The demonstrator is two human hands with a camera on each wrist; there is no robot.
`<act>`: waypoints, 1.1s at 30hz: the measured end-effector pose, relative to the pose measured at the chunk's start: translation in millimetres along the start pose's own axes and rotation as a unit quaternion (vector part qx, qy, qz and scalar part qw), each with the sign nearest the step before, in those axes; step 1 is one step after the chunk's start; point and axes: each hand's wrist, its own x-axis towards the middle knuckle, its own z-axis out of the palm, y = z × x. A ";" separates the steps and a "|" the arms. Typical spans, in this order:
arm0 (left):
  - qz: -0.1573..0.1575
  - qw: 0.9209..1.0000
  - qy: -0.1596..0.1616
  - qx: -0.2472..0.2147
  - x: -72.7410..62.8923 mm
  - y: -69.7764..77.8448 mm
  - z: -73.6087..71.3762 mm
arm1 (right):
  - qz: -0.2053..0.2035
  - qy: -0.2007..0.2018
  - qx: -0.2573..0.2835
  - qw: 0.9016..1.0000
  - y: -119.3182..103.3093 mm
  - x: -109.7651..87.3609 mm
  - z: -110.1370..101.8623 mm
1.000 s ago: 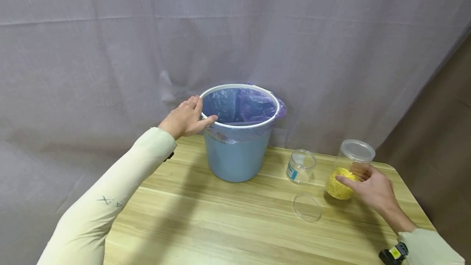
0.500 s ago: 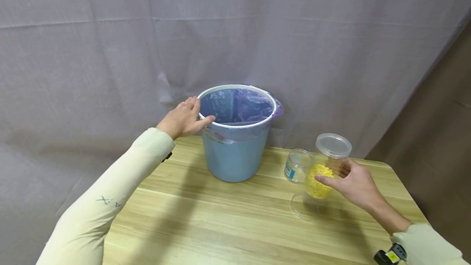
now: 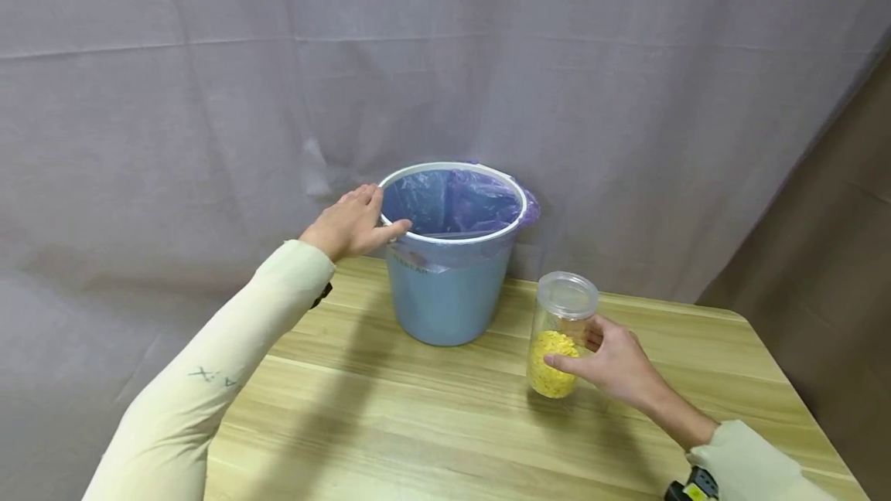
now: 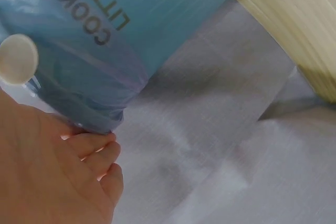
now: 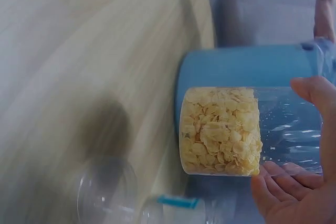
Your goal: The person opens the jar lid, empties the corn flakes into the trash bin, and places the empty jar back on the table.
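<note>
My right hand (image 3: 616, 354) grips a tall clear jar (image 3: 551, 323) with a translucent lid, its thumb and fingers on opposite sides. Yellow flakes (image 5: 220, 132) fill roughly the lower half of it. The jar is held upright over the table, to the right of a blue bin (image 3: 445, 296). That bin has a white rim and a thin purple liner bag (image 3: 480, 195). My left hand (image 3: 355, 223) rests on the bin's left rim, fingers and thumb extended. In the left wrist view, fingertips (image 4: 107, 140) touch the bagged edge.
A small clear jar (image 5: 178, 212) with a blue label and a clear round lid (image 5: 107, 192) lie near the held jar in the right wrist view; the held jar and right hand mostly hide them from the head view. The wooden table (image 3: 390, 424) backs onto a grey curtain (image 3: 445, 60).
My right hand has carried the tall jar leftward from the table's right side, off the tabletop and toward the bin. My left hand stays on the bin's rim.
</note>
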 end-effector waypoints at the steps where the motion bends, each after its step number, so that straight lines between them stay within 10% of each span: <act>1: -0.002 1.000 -0.001 -0.004 -0.3 0.8 -0.9 | -0.001 -0.002 0.002 1.000 -0.3 0.8 3.3; 8: -0.020 1.000 -0.010 -0.015 -1.4 -1.2 -4.5 | -0.005 -0.024 0.023 0.999 -3.8 7.4 30.0; 17: -0.013 0.995 0.079 -0.061 -21.6 0.3 -9.2 | -0.003 -0.046 0.054 0.997 -7.2 8.7 57.0; 33: 0.133 0.968 0.156 -0.144 -104.5 25.4 28.3 | -0.044 -0.084 0.060 0.994 -13.6 7.0 83.2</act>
